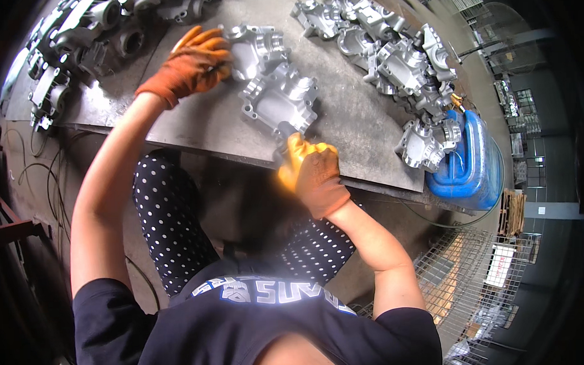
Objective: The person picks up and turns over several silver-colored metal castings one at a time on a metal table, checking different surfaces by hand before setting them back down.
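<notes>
Two silver metal castings lie end to end in the middle of the metal table: an upper casting and a lower casting. My left hand, in an orange work glove, is at the upper casting's left edge, its fingers stretched toward it. My right hand, in an orange and yellow glove, is closed around a dark handheld tool. The tool's tip meets the near edge of the lower casting. Most of the tool's body is hidden by the glove or blurred.
Several castings are piled at the far left and far right. One more casting sits at the table's right corner, beside a blue plastic container. A wire mesh cage stands low on the right; cables hang at left.
</notes>
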